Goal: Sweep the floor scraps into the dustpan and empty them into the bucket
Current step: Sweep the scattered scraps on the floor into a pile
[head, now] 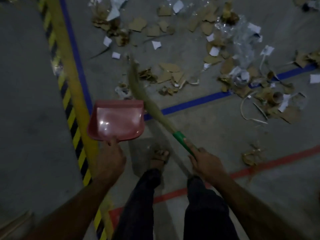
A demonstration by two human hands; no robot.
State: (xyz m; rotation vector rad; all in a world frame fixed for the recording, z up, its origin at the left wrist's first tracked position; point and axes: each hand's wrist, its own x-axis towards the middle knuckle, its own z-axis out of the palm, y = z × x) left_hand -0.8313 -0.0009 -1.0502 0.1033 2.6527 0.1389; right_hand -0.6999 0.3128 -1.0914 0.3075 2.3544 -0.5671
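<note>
Dustpan [116,120] is the reference: held clear of the floor, empty, mouth facing away from the person. Left hand [110,158] grips its near edge, fingers curled. Right hand [206,163] is wrapped round the green handle of the broom [149,99]. The broom's long axis runs from that grip forward and leftward, passing just right of the dustpan. Scraps [173,73] lie beyond the dustpan and to its right, nearest the bristle tip. No bucket in view.
</note>
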